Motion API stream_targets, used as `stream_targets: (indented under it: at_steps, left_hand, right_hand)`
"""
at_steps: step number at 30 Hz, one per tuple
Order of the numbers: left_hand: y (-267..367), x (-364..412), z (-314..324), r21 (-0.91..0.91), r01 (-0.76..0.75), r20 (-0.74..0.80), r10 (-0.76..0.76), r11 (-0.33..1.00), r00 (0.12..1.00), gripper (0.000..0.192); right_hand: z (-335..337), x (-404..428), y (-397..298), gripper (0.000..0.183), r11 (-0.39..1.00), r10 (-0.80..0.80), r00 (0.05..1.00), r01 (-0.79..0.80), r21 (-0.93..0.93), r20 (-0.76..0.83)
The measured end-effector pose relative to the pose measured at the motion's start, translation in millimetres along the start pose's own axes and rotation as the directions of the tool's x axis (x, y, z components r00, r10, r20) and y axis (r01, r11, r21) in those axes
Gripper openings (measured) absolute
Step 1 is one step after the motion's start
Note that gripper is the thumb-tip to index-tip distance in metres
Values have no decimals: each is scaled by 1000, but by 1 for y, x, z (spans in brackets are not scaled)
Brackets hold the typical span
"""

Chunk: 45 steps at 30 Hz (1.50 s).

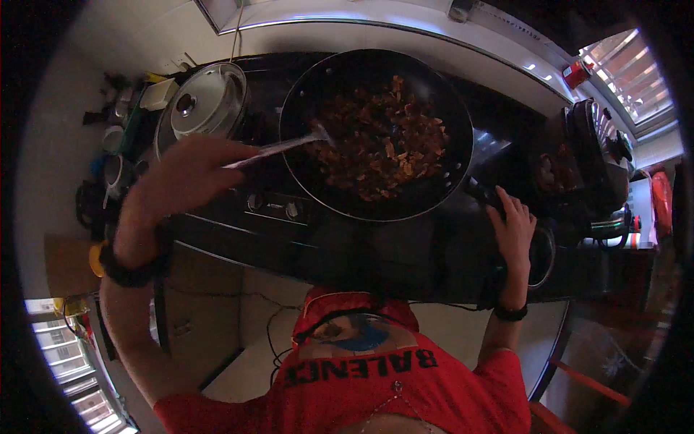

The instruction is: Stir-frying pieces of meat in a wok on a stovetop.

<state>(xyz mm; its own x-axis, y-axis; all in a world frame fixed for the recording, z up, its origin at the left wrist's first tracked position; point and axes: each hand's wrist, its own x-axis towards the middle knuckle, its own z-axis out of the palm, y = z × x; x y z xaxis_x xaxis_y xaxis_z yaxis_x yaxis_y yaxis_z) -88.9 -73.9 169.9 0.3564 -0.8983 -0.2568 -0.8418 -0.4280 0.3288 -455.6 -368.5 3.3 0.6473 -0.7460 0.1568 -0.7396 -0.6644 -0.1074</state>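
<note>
A large black wok [374, 211] sits on the black stove, holding many small browned pieces of food [390, 146]. My left hand [190, 168] reaches in from the left, closed on the handle of a long utensil [282, 145]. The utensil's far end is among the food at the wok's left side; blur hides its exact shape. On the right, my right hand [512, 222] grips the wok's black handle [480, 191], thumb and fingers at its near end. Both wrists bear dark bands.
A pot with a lid [198, 111] stands left of the wok. Stove knobs [274, 206] face me below it. Cups and utensils crowd the far left. A dark lidded appliance [602, 157], a red can [576, 74] and a metal-rimmed round item [542, 257] lie to the right.
</note>
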Motion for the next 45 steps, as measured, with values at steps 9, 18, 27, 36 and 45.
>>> stream_targets:
  at_steps: [9, 18, 27, 36, 45]
  left_hand:
    - [-6, -5, 11, 16, 19, -58, -18, 1000, 998, 38]
    - [-6, 86, 61, -349, -141, -259, 49, 926, 965, 36]
    - [-12, 20, 21, -189, 19, 26, -14, 982, 1000, 38]
    - [1, -27, -15, -221, 229, 301, -157, 948, 941, 37]
    - [20, 42, 53, -579, 190, 205, -84, 793, 975, 39]
  right_hand:
    - [-2, 1, -2, 46, 1000, -5, 1000, 5, 17, 0]
    - [0, 2, 3, 46, 1000, -12, 1000, 12, 20, 8]
    - [1, 0, 1, 45, 1000, -19, 1000, 19, 13, -24]
    - [-1, 1, 0, 45, 1000, -1, 1000, 1, 5, -15]
    - [4, 1, 6, 46, 999, -32, 999, 32, 13, -28]
